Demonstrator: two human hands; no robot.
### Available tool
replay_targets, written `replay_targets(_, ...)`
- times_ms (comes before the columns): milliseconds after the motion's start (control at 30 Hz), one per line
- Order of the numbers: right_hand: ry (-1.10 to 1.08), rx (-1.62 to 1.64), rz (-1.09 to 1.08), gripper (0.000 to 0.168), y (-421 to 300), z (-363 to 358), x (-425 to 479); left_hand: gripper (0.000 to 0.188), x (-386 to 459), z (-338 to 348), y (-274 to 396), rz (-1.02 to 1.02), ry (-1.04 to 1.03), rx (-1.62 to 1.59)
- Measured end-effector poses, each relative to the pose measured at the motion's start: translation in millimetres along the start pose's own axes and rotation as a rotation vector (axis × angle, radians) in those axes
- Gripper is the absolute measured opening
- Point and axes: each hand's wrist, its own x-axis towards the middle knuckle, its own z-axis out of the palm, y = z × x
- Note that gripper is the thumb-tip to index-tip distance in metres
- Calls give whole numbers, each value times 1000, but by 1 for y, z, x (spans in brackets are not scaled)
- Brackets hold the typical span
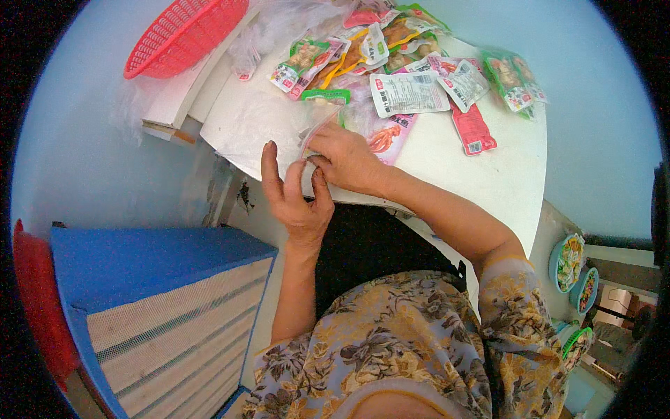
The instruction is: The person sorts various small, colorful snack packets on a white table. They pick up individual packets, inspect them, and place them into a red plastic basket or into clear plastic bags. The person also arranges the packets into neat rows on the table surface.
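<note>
A clear plastic bag [261, 118] lies at the near left edge of the white table, its mouth turned towards my hands. At its near edge my left hand [301, 201] pinches the film between thumb and a finger, with other fingers raised. My right hand [343, 157] reaches across from the right to the bag's mouth, fingers bent. Its fingertips are partly hidden, so whether they grip anything is unclear. Just beyond lie a green-edged food packet [327, 96] and a pink packet with a squid picture [390, 137].
Many sealed snack packets [361, 47] are heaped on the white table [502, 194]. White packets [409, 93] and a red packet [472, 131] lie right of them. A red plastic basket [183, 39] stands far left. Below sits a blue mesh-fronted rack [167, 272]; filled tubs [568, 264] stand right.
</note>
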Motion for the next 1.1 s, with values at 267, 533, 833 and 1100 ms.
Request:
replay_targets(267, 0, 58, 93, 39, -3, -5, 2, 37, -8, 6, -12, 110, -119, 124)
replay_targets(533, 89, 57, -4, 28, -6, -12, 4, 50, 4, 11, -12, -104, -57, 19)
replay_targets(833, -86, -748, 126, 60, 43, -112, -12, 71, 4, 26, -15, -97, -62, 13)
replay_targets(1100, -339, -888, 129, 71, 77, -134, -22, 74, 4, 28, -17, -137, -95, 5)
